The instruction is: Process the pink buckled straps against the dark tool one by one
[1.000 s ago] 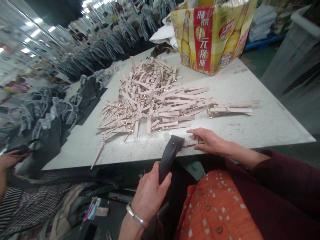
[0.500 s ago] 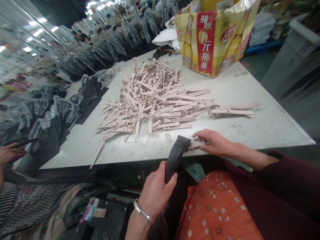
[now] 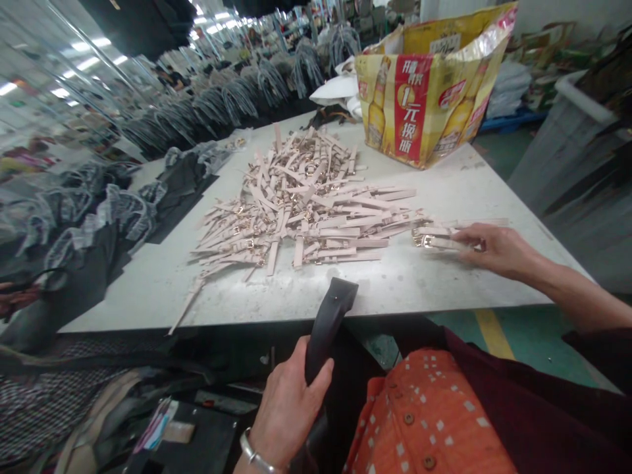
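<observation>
My left hand (image 3: 295, 388) is wrapped around a black hand-held tool (image 3: 326, 326) with a thick, curved handle and a wide, flat head. The head points up over the table's front edge. On the right, my right hand (image 3: 494, 249) pinches a pale pink strap with a gold buckle (image 3: 439, 243) between thumb and fingers. This strap lies at the small stack of straps (image 3: 486, 222), partly hidden by my hand. A large heap of similar buckled straps (image 3: 306, 197) covers the middle of the table.
The white table (image 3: 395, 289) also carries a yellow beer-printed bag (image 3: 417, 99) at the back right. Dark garments (image 3: 162, 217) lie along its left side. Another person's hand (image 3: 20, 299) is at the left edge. A grey bin (image 3: 557, 145) stands right.
My right hand has moved right and away from the tool's head, carrying a strap to the small stack. My left hand has lowered the tool slightly to the left.
</observation>
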### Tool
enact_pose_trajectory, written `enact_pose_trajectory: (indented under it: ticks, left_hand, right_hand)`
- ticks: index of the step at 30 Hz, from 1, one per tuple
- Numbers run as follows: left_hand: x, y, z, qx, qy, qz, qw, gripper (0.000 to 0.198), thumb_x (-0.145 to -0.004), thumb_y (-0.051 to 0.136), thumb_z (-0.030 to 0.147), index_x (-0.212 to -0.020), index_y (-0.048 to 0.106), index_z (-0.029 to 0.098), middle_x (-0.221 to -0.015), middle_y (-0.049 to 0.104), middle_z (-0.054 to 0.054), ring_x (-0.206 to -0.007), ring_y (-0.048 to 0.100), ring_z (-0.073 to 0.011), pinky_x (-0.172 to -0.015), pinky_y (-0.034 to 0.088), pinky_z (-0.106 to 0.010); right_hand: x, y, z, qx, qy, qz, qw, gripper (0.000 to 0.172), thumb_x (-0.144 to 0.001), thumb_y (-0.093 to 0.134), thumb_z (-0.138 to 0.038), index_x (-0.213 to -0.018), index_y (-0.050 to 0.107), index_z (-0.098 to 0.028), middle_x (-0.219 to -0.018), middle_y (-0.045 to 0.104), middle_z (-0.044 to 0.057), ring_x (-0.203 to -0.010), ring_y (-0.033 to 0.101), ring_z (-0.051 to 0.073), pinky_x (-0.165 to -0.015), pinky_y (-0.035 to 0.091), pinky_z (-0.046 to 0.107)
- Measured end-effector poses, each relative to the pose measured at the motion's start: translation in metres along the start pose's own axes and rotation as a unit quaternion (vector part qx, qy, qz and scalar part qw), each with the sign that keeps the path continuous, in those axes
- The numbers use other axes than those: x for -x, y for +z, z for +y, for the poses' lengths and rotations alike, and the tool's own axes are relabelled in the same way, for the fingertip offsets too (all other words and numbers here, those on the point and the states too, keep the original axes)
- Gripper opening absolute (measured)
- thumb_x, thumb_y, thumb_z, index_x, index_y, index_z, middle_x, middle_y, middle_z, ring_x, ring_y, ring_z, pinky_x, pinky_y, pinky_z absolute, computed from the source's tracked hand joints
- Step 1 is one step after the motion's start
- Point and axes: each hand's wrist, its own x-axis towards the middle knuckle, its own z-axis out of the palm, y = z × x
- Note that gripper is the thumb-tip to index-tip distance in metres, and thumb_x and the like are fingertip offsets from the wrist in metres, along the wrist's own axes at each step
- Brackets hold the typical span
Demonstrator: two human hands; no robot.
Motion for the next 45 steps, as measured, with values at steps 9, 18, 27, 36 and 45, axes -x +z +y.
enact_pose_trajectory:
  ticks: [9, 18, 27, 36, 45]
  left_hand:
    - [0.003, 0.004, -0.01, 0.005, -0.01, 0.018, 1.0, 0.028, -0.085, 0.04, 0.038, -0.104, 0.049, 0.021, -0.071, 0.063, 0.0, -0.07, 0.062, -0.0156, -0.062, 0.038, -0.022]
    - [0.006, 0.005, -0.01, 0.011, -0.02, 0.027, 0.999, 0.029, -0.085, 0.039, 0.039, -0.106, 0.049, 0.021, -0.078, 0.065, -0.002, -0.078, 0.063, -0.017, -0.066, 0.04, -0.024]
    - [0.01, 0.005, -0.014, 0.019, -0.022, 0.033, 0.999, 0.032, -0.084, 0.04, 0.04, -0.108, 0.048, 0.02, -0.08, 0.066, -0.002, -0.08, 0.063, -0.0171, -0.065, 0.039, -0.023]
    - [-0.002, 0.008, 0.006, -0.005, 0.011, -0.018, 1.0, 0.027, -0.084, 0.042, 0.037, -0.105, 0.049, 0.021, -0.073, 0.064, 0.0, -0.071, 0.062, -0.0145, -0.06, 0.035, -0.021]
    - [-0.007, 0.007, 0.02, -0.022, -0.001, -0.032, 0.999, 0.032, -0.085, 0.04, 0.04, -0.107, 0.047, 0.019, -0.081, 0.064, -0.005, -0.08, 0.062, -0.0178, -0.064, 0.037, -0.023]
  right_hand:
    - [-0.049, 0.036, -0.051, -0.017, -0.125, 0.095, 0.987, 0.024, -0.077, 0.055, -0.026, -0.099, 0.063, -0.02, -0.096, 0.062, 0.007, -0.091, 0.054, 0.023, -0.078, 0.042, 0.034]
    - [-0.073, 0.097, -0.139, 0.04, -0.196, -0.05, 0.978, 0.014, -0.081, 0.053, -0.024, -0.087, 0.064, -0.017, -0.088, 0.059, 0.009, -0.087, 0.052, 0.021, -0.072, 0.039, 0.029]
    - [-0.023, 0.054, -0.081, 0.008, -0.221, -0.108, 0.969, 0.016, -0.078, 0.054, -0.022, -0.089, 0.066, -0.021, -0.083, 0.06, 0.006, -0.079, 0.055, 0.019, -0.069, 0.04, 0.028]
    - [-0.012, 0.066, -0.092, -0.115, -0.227, -0.064, 0.965, 0.032, -0.076, 0.059, -0.028, -0.107, 0.061, -0.019, -0.096, 0.06, 0.009, -0.093, 0.053, 0.022, -0.082, 0.042, 0.034]
    - [-0.019, 0.089, -0.112, -0.18, -0.208, -0.045, 0.96, 0.016, -0.074, 0.059, -0.02, -0.087, 0.068, -0.017, -0.079, 0.06, 0.006, -0.081, 0.053, 0.018, -0.074, 0.042, 0.029]
